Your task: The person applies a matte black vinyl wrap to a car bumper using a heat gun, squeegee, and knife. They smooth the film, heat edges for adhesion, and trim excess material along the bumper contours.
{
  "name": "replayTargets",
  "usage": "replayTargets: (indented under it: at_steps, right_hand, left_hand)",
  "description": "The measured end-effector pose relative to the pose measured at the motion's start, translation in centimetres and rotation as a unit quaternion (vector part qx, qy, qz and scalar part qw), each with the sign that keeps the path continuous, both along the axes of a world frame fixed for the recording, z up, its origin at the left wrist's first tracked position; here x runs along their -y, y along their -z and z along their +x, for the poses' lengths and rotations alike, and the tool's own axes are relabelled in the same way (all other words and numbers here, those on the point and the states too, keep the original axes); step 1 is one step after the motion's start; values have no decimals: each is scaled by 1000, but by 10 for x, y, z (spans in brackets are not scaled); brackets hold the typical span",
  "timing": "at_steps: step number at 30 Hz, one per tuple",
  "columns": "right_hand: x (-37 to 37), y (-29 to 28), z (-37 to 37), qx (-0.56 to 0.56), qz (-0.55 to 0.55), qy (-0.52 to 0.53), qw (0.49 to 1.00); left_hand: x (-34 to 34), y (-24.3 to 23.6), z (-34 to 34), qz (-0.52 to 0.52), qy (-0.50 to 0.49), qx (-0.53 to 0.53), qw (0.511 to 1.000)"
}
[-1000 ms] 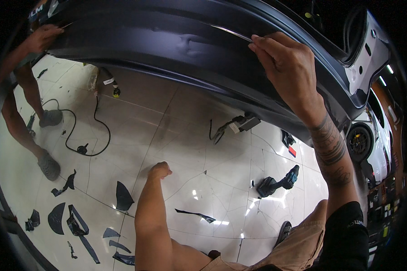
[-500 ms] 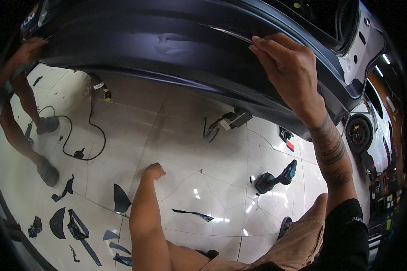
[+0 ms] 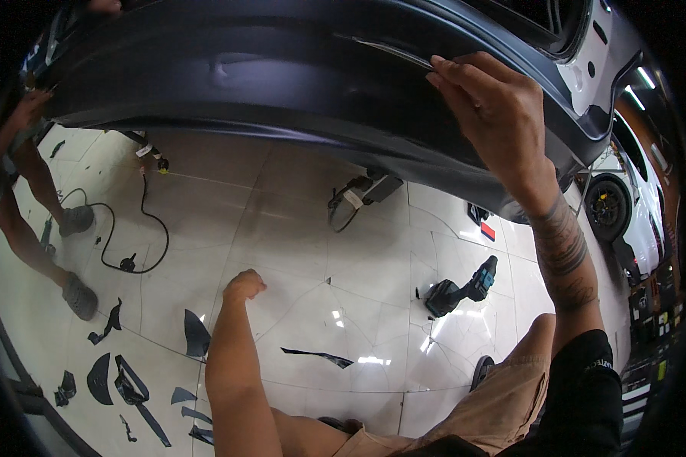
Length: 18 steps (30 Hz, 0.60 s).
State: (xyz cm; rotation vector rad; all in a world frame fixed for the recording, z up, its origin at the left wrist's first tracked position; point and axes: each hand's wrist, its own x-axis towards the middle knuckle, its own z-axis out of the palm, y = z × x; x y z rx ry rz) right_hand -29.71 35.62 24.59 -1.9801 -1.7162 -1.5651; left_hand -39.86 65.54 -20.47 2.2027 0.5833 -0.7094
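Observation:
My right hand (image 3: 503, 114) is at the upper right, pinching the end of a thin, shiny, film-like strip (image 3: 392, 51) between thumb and fingertips. The strip runs leftward from my fingers along the face of a large dark matte car body panel (image 3: 282, 91). Whether it is a loose strip or the lifted edge of a wider film I cannot make out. On that panel, farther left, a small wrinkled or dented-looking patch (image 3: 219, 68) catches the light. My left hand (image 3: 245, 284) hangs low over the floor, apart from the panel, its fingers curled closed with nothing showing in them.
A cordless power tool (image 3: 461, 289) lies on the tiled floor (image 3: 297, 251), with dark cut-off pieces (image 3: 133, 381) at lower left. A black cable (image 3: 164, 236) curls near another person's legs (image 3: 42, 228). A white car (image 3: 636, 198) stands at right.
The view has shifted slightly. My right hand still pinches the strip and sits a little farther right. My left hand stays closed. Part of another hand now shows at the top left.

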Motion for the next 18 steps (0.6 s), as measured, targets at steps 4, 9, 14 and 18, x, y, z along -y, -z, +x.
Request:
replayTargets:
  at_steps: [4, 9, 14, 18]
  right_hand:
    - [17, 2, 6, 11, 3, 2, 1000]
    - [36, 2, 8, 3, -9, 19, 1000]
    - [49, 3, 11, 16, -5, -5, 1000]
    - [50, 9, 4, 36, 1, 16, 999]
  left_hand:
    - [14, -12, 0, 9, -32, 30, 999]
    - [24, -34, 3, 13, -27, 20, 999]
    - [30, -41, 5, 6, -33, 28, 999]
    - [56, -62, 8, 9, -19, 16, 1000]
